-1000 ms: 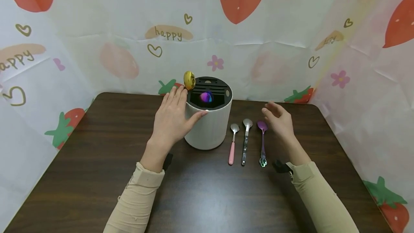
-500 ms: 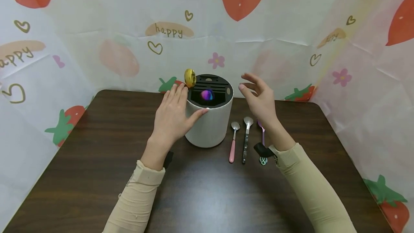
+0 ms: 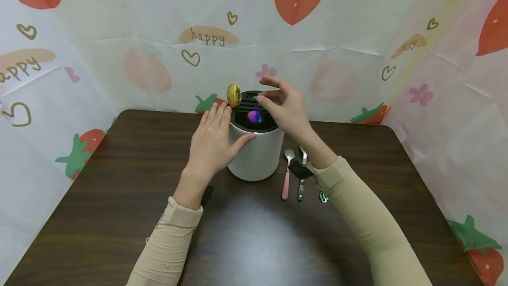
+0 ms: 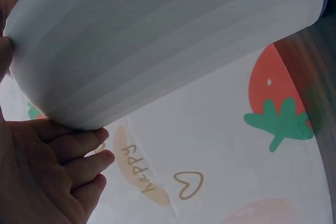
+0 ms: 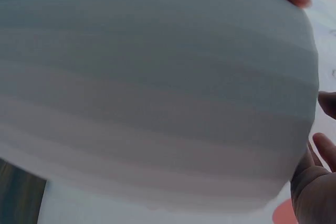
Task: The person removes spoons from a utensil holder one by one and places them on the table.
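A white cylindrical utensil holder (image 3: 254,162) with a black slotted top stands toward the back of the table. My left hand (image 3: 212,140) rests against its left side, fingers straight, thumb along the front rim; those fingers also show on the holder's wall (image 4: 173,40) in the left wrist view. A gold spoon head (image 3: 234,95) sticks up at the left of the top, and a purple-blue iridescent spoon head (image 3: 254,116) shows in the front opening. Over the right side of the top, my right hand (image 3: 287,109) has thumb and forefinger apart, holding nothing.
Right of the holder lie a pink-handled spoon (image 3: 285,184), a dark patterned-handled spoon (image 3: 300,191) and a purple spoon with an ornate green handle end (image 3: 323,197). The right wrist and its black strap (image 3: 300,170) cover parts of the last two. A strawberry-print cloth hangs behind.
My right hand has moved up and left, from beside the purple spoon to over the holder's top. My left hand stays on the holder.
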A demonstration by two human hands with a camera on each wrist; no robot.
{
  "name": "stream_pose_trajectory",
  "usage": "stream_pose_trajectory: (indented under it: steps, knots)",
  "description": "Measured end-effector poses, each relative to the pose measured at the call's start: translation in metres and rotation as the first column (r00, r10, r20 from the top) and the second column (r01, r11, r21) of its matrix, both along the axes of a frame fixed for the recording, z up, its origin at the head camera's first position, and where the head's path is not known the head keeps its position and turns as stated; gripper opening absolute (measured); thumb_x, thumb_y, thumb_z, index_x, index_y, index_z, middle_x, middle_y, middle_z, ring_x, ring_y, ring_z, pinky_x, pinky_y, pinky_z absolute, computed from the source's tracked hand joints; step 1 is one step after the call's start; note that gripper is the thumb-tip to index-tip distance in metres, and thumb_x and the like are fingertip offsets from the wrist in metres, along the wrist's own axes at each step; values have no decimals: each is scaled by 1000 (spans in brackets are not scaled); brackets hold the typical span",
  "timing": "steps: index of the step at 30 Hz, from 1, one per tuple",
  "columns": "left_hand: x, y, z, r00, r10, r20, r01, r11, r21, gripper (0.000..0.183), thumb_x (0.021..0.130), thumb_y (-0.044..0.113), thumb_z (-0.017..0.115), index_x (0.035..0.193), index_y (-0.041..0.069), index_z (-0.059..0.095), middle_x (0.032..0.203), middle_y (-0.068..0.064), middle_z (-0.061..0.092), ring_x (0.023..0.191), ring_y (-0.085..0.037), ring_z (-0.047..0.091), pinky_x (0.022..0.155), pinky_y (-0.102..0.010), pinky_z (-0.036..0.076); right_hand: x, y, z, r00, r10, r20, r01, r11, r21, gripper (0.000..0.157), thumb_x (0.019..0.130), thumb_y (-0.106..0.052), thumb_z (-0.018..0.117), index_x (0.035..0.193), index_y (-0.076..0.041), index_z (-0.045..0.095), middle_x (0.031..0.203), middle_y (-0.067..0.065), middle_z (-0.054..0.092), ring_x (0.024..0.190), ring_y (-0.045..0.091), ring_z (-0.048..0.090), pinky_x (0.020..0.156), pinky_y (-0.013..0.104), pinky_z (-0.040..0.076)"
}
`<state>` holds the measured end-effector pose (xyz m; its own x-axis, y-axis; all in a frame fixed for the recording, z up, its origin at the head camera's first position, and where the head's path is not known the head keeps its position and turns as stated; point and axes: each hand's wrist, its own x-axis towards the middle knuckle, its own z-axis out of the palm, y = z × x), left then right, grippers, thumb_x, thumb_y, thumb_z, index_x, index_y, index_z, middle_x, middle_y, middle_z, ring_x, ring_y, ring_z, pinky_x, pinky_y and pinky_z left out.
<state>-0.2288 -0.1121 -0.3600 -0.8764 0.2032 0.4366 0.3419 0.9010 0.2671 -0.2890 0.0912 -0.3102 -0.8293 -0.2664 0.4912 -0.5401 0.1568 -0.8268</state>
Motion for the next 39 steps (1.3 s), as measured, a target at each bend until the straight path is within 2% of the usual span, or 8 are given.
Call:
stream_pose_trajectory:
  steps: [8,12,20,31,39]
  knots:
    - [0,-1,-1,1000,-3,-28,3,1000,4,97,97,71,56,155,-5,41,164,-21,37,156,-35,26,128,-50,21,-8,-21,7,1000,26,3,-27,993,115,46,98,-7,73,142,-5,61,138,10,66,114,24,71,92,37,60]
    - [-1,-1,-2,999,-2,-32,2,1000,11,97,96,72,56,155,-4,41,164,-20,38,156,-36,27,128,-49,20,-11,-28,9,1000,25,19,-27,988,153,44,97,-8,74,139,-5,63,137,8,67,111,22,72,91,37,60]
    - [-1,0,-2,999,2,-35,-2,1000,12,97,96,72,57,155,-4,42,164,-20,38,156,-35,27,129,-47,18,-15,-38,10,999,35,8,-36,976,213,41,96,-6,74,136,-3,65,135,13,68,108,27,74,88,38,62]
    - [-1,0,-1,1000,6,-24,-6,1000,7,98,96,71,57,156,-4,39,164,-20,38,156,-37,28,129,-48,19,-15,-47,9,997,60,49,-68,981,181,40,96,3,71,135,2,64,127,19,68,105,30,74,79,29,63]
    - [0,1,-1,999,0,-42,1,1000,15,96,96,69,59,155,-4,41,163,-21,39,155,-37,29,128,-48,19,-13,-47,9,997,55,54,-64,983,172,39,96,4,71,135,1,65,123,18,67,103,30,74,78,30,63]
